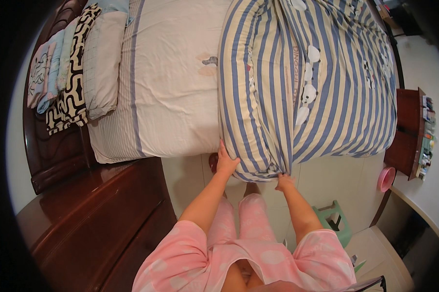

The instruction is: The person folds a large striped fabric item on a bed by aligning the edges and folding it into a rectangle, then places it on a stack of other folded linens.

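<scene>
A thick quilt (343, 112) with blue and cream stripes and panda figures lies folded over the right part of the bed. Its near left corner bulges over the bed's front edge. My left hand (225, 160) presses against the side of that bulge, fingers stretched along it and thumb apart on top. At the other side of the corner, my right hand (285, 182) is closed on the gathered edge of the quilt. Its fingertips are partly hidden by the cloth. Left of the quilt, a pale bed sheet (175, 97) with a dark stripe covers the mattress.
Folded cloths (102, 63) are stacked by the dark wooden headboard (37, 151). A dark wooden cabinet (102, 214) stands at my left. To the right are a green stool (343, 228), a pink basin (386, 179) and a small shelf (404, 136) holding several items.
</scene>
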The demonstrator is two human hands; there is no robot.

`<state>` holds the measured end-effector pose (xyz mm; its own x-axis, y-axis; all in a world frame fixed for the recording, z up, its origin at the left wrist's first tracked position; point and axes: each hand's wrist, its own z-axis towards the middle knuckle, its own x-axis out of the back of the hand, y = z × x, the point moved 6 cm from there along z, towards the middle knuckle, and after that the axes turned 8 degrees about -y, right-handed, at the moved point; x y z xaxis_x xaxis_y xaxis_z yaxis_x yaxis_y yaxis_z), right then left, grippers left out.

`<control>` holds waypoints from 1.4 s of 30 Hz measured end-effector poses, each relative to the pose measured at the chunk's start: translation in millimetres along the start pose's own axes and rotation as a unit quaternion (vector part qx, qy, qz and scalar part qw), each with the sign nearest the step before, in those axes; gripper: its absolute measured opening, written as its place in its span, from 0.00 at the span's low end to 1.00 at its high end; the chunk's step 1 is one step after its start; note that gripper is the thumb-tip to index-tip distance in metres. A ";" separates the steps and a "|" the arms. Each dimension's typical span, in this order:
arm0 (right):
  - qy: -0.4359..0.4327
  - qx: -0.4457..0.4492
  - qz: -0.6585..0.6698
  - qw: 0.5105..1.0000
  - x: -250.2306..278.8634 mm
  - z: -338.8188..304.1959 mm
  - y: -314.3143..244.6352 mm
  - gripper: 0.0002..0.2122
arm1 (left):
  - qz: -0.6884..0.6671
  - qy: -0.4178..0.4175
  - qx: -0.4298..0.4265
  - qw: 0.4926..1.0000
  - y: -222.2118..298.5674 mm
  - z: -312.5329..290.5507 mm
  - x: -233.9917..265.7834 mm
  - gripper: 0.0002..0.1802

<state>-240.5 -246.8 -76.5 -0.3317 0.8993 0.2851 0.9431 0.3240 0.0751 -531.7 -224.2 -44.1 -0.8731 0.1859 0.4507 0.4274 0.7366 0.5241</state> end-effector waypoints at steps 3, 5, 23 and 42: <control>0.066 -0.054 0.261 0.962 -30.7 7.7 23.3 0.25 | -0.033 -0.040 0.047 0.998 -23.7 0.5 -9.9 0.55; 0.250 0.078 0.365 0.894 -23.5 9.0 14.0 0.19 | -0.042 -0.054 0.009 0.998 -28.8 4.5 -9.9 0.55; 0.463 0.124 0.405 0.779 62.9 -99.3 -188.9 0.14 | 0.018 0.033 -0.026 0.999 -41.6 -55.6 15.2 0.49; 0.402 0.028 0.154 0.902 -30.6 -84.0 -118.8 0.29 | -0.503 -0.082 0.069 0.858 -93.0 -31.0 119.0 0.18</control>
<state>-340.3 -337.5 -13.9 0.0933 0.4521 0.8871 0.9772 0.1292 -0.1687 -668.1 -290.7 -16.8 -0.8101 -0.5083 -0.2921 -0.5830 0.6463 0.4924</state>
